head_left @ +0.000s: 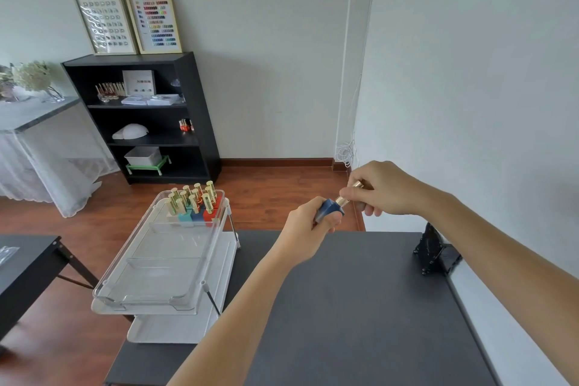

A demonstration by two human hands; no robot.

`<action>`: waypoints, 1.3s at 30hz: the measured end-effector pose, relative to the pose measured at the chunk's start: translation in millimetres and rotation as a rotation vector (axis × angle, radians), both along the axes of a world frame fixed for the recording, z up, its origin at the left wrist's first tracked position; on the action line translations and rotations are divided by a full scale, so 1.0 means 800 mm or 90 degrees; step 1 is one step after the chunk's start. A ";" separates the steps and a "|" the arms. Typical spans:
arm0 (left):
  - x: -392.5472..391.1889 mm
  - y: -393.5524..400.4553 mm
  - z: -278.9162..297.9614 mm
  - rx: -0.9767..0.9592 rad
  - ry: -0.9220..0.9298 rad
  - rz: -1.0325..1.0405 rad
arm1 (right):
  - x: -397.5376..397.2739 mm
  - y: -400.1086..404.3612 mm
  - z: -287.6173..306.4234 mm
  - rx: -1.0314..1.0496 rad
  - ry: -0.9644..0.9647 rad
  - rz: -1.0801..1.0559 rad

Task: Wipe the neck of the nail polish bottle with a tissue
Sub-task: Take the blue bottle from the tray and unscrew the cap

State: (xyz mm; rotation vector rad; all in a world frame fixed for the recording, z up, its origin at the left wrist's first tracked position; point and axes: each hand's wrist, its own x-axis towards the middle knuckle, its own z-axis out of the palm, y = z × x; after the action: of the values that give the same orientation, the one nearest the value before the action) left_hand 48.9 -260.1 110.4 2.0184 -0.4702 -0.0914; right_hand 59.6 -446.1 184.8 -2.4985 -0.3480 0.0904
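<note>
A dark blue nail polish bottle (330, 207) is held up over the far edge of the dark table (360, 307), tilted with its top toward the right. My left hand (308, 229) is wrapped around its blue body. The bottle's gold cap (347, 196) sits on the neck, and my right hand (380, 188) pinches it between thumb and fingers. The neck itself is hidden under the cap. No tissue is in view.
A clear tiered tray rack (156, 260) stands at the table's left, with several gold-capped polish bottles (192, 202) at its far end. A black clamp-like stand (434, 249) sits at the table's right edge by the wall. A black shelf (144, 116) stands across the floor.
</note>
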 end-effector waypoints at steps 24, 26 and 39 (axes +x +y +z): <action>0.005 -0.003 0.001 0.017 0.008 0.007 | -0.005 -0.003 -0.003 0.093 0.002 -0.032; 0.006 -0.003 0.003 0.018 0.011 0.010 | -0.006 -0.004 -0.002 0.066 -0.025 -0.035; 0.010 0.003 -0.002 -0.001 0.025 0.021 | -0.010 -0.016 0.004 0.040 -0.066 -0.067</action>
State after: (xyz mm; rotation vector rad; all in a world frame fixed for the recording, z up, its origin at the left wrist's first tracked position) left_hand 56.7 -257.7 108.9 2.0192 -0.4123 -0.1098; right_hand 51.5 -458.7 188.1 -2.4589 -0.2569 -0.0910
